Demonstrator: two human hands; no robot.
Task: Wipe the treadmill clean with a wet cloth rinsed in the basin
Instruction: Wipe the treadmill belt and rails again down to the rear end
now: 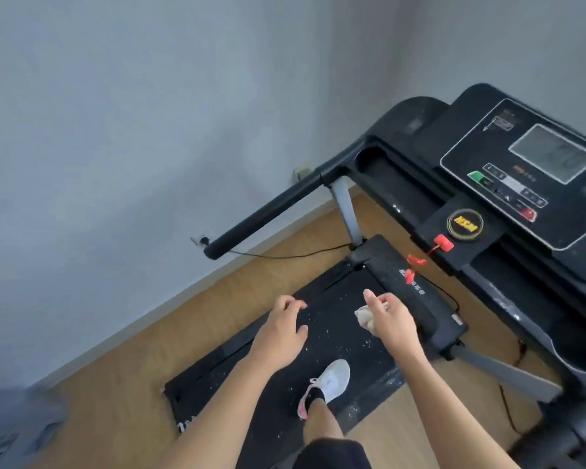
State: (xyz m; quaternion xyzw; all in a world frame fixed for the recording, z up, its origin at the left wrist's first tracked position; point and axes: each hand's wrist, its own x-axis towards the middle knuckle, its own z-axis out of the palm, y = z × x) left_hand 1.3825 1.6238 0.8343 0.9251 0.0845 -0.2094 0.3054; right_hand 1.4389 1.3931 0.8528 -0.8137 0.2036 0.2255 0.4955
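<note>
**Standing position on the black treadmill (416, 309).** One white sports shoe (330, 382) is planted on the white-flecked black walking belt (332, 340). Your right hand (391, 321) grips a small crumpled beige cloth (364, 318) with the fingers curled round it, over the front end of the belt. Your left hand (281, 328) hangs beside it, fingers loosely bent and slightly apart, holding nothing. The basin is out of view. The step in hand appears to be readying the cloth, with the belt not yet wiped. The next move calls for bending down, spreading the cloth flat on a surface and stroking firmly.
</note>
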